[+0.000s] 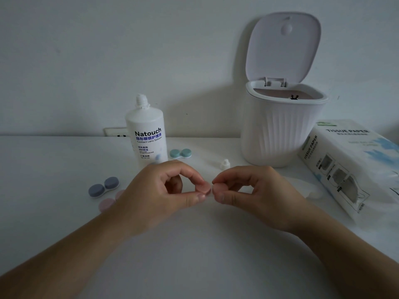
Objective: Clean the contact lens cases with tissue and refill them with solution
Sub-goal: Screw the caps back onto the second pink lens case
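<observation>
Low over the table's middle, both hands hold a small pink lens case (210, 189). My left hand (159, 190) pinches its left cap between thumb and forefinger. My right hand (250, 190) pinches its right cap the same way. The white solution bottle (146, 134) stands uncapped behind my left hand, and its small white cap (225, 164) sits on the table to the right. A blue-grey case (103, 186) lies shut at the left. A teal case (180, 153) lies shut beside the bottle. A second pink case (105, 204) shows partly beneath my left wrist.
A white ribbed bin (280, 130) stands at the back right with its lid raised. An opened tissue paper pack (354, 165) lies at the far right. A loose tissue sheet (302, 186) lies on the white table (194, 244) behind my right hand.
</observation>
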The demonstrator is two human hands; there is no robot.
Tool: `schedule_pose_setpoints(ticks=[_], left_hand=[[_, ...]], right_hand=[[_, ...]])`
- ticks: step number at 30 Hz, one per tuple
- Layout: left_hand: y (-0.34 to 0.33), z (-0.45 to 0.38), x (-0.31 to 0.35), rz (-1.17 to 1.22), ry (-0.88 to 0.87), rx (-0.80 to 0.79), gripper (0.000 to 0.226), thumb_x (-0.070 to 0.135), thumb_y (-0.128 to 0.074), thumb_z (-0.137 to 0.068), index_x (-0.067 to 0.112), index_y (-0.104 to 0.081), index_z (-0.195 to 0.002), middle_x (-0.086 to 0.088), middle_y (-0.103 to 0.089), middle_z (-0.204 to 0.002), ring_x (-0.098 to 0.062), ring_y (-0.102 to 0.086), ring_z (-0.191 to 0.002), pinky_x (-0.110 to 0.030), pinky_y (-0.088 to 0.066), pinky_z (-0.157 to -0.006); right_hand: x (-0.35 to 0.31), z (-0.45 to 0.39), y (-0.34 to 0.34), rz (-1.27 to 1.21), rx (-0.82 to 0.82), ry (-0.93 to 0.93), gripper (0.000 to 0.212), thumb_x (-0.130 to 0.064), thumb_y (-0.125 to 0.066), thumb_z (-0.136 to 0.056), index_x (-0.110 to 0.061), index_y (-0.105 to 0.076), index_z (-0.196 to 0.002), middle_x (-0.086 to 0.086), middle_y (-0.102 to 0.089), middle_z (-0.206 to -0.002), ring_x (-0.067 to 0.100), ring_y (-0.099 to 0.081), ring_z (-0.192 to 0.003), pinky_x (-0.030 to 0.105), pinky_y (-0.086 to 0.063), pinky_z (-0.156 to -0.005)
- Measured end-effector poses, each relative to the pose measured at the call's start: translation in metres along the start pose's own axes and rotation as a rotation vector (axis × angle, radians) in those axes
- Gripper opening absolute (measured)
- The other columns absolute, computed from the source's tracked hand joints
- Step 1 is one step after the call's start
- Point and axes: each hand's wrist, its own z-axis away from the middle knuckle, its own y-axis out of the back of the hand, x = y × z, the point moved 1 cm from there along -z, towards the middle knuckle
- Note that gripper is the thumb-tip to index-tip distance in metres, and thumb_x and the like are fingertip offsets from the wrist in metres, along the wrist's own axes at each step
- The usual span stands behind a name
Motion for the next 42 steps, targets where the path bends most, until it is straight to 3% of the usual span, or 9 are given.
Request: schedule_pose_setpoints(ticks=[4, 9, 16, 19, 23, 30, 34, 37, 42], left_hand=[[0.002, 0.001, 0.001, 0.053, 0.036, -0.029, 0.025, 0.032, -0.08, -0.073, 0.036, -0.076, -0.097, -0.004, -0.056, -0.061, -0.02, -0.049, -0.059, -0.032, -0.041, -0.059], [-0.004, 0.002, 0.003, 0.087, 0.03, -0.058, 0.04, 0.034, -0.084, -0.071, 0.036, -0.07, -0.109, 0.013, -0.074, -0.105, -0.01, -0.061, -0.067, -0.03, -0.054, -0.064], [-0.003, 0.001, -0.005, -0.097, 0.055, 0.067, 0.038, 0.057, -0.083, -0.062, 0.032, -0.069, -0.087, 0.01, -0.045, -0.054, -0.004, -0.039, -0.048, -0.016, -0.033, -0.049], [-0.003, 0.002, -0.001, -0.054, 0.026, -0.027, 0.038, 0.052, -0.072, -0.068, 0.038, -0.072, -0.104, 0.014, -0.064, -0.081, -0.005, -0.047, -0.058, -0.017, -0.042, -0.056], [-0.006, 0.006, -0.003, -0.081, 0.031, -0.111, 0.074, 0.056, -0.076, -0.065, 0.047, -0.053, -0.136, 0.02, -0.061, -0.117, -0.004, -0.052, -0.068, -0.02, -0.048, -0.065], [-0.004, 0.003, -0.006, -0.109, 0.032, 0.076, 0.042, 0.061, -0.076, -0.062, 0.031, -0.06, -0.087, 0.011, -0.047, -0.055, -0.005, -0.038, -0.048, -0.019, -0.034, -0.047], [-0.002, 0.004, -0.001, -0.098, -0.027, -0.015, 0.027, 0.043, -0.07, -0.075, 0.037, -0.071, -0.101, 0.015, -0.065, -0.09, -0.014, -0.049, -0.059, -0.021, -0.043, -0.057], [-0.004, 0.005, -0.003, -0.096, 0.005, -0.073, 0.051, 0.044, -0.07, -0.074, 0.042, -0.063, -0.125, 0.015, -0.063, -0.111, -0.014, -0.051, -0.064, -0.023, -0.047, -0.061], [-0.007, 0.004, -0.007, -0.102, 0.027, 0.019, 0.046, 0.061, -0.076, -0.063, 0.04, -0.061, -0.101, 0.015, -0.062, -0.078, -0.004, -0.041, -0.052, -0.017, -0.037, -0.05]], right_hand=[[0.001, -0.001, 0.001, -0.02, 0.015, -0.005, 0.016, -0.038, -0.08, -0.082, -0.039, -0.073, -0.097, -0.021, -0.075, -0.088, 0.002, -0.07, -0.081, 0.013, -0.052, -0.077], [-0.001, 0.0, 0.0, -0.025, -0.006, -0.003, 0.017, -0.038, -0.079, -0.082, -0.04, -0.073, -0.097, -0.022, -0.075, -0.089, 0.0, -0.07, -0.082, 0.011, -0.05, -0.079], [-0.001, 0.001, -0.001, -0.019, -0.002, -0.005, 0.016, -0.04, -0.079, -0.081, -0.04, -0.074, -0.096, -0.021, -0.075, -0.089, 0.001, -0.07, -0.082, 0.016, -0.053, -0.078], [-0.001, 0.0, -0.001, -0.022, 0.001, -0.005, 0.019, -0.04, -0.079, -0.081, -0.042, -0.072, -0.098, -0.022, -0.075, -0.089, 0.001, -0.069, -0.082, 0.016, -0.052, -0.079], [0.0, 0.0, 0.0, -0.022, -0.005, -0.003, 0.018, -0.045, -0.078, -0.08, -0.041, -0.073, -0.097, -0.023, -0.075, -0.09, 0.001, -0.07, -0.082, 0.013, -0.051, -0.08], [0.0, 0.0, -0.001, -0.014, -0.005, 0.003, 0.02, -0.044, -0.078, -0.081, -0.042, -0.072, -0.1, -0.022, -0.074, -0.09, 0.003, -0.07, -0.084, 0.018, -0.054, -0.079], [0.001, 0.0, -0.001, -0.013, 0.005, -0.009, 0.022, -0.047, -0.078, -0.08, -0.043, -0.072, -0.101, -0.023, -0.074, -0.091, 0.002, -0.069, -0.084, 0.016, -0.052, -0.079], [0.001, 0.0, -0.001, -0.01, -0.008, -0.011, 0.018, -0.044, -0.078, -0.082, -0.041, -0.073, -0.099, -0.022, -0.074, -0.091, 0.003, -0.07, -0.084, 0.017, -0.052, -0.079], [-0.003, 0.001, -0.001, -0.024, -0.015, -0.026, 0.018, -0.041, -0.077, -0.081, -0.035, -0.075, -0.098, -0.02, -0.075, -0.089, 0.005, -0.07, -0.083, 0.026, -0.056, -0.081]])
